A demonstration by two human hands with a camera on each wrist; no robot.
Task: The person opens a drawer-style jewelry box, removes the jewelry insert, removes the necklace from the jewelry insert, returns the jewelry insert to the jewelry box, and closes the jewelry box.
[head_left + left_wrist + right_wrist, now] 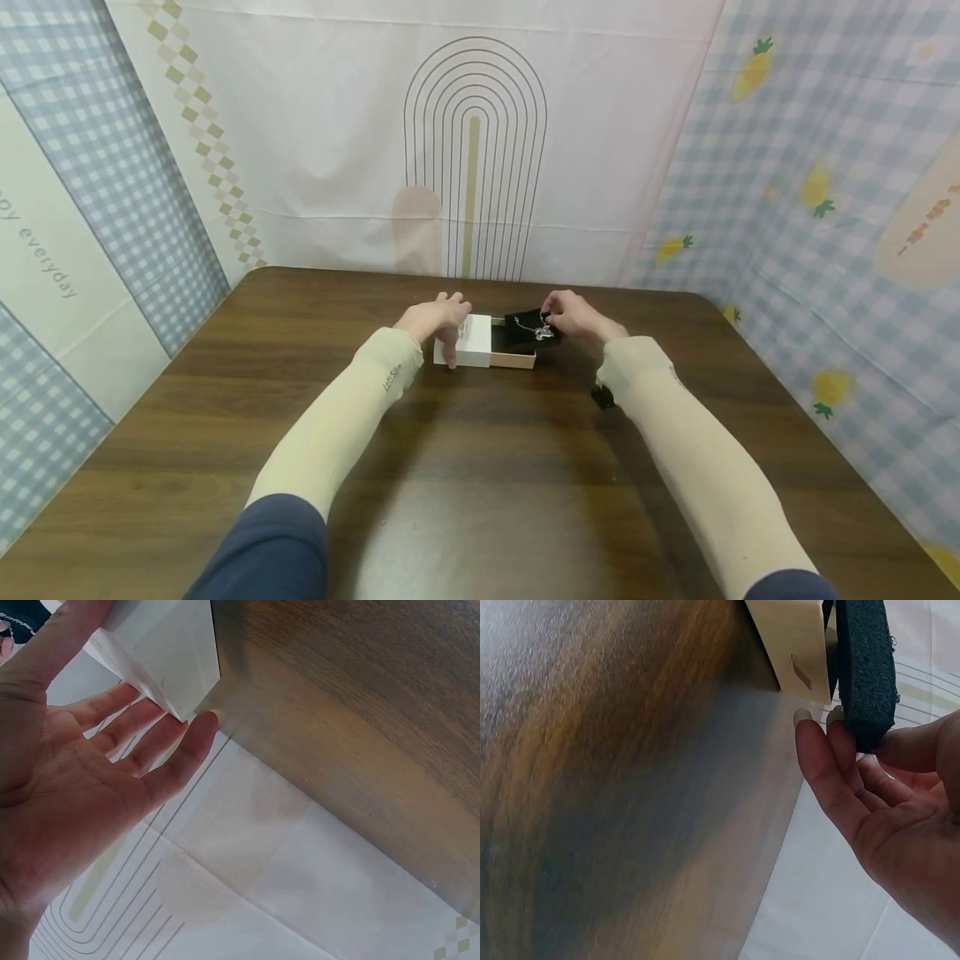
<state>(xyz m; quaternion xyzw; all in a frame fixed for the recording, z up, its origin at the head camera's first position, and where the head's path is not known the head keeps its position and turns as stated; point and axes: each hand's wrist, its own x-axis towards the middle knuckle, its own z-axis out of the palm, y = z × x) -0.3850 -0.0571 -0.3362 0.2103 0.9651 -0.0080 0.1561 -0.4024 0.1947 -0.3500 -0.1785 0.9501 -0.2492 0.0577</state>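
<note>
A white box sleeve (474, 340) lies on the table, its inner drawer (513, 361) pulled out to the right. My left hand (437, 318) holds the sleeve's left end, thumb along the near side and fingers at the far side. In the left wrist view the sleeve (169, 660) stands between thumb and fingers. My right hand (576, 317) pinches the right edge of a black foam pad (517, 327) bearing a silver necklace (542, 332). The pad tilts above the drawer's open end. The right wrist view shows the pad (868, 675) edge-on between thumb and fingertips, beside the drawer (795, 649).
The brown wooden table (480, 475) stretches on all sides of the box. A white printed cloth (337, 125) hangs behind its far edge, with checked cloth (817, 250) on the right. A small black object (602, 396) shows under the right sleeve cuff.
</note>
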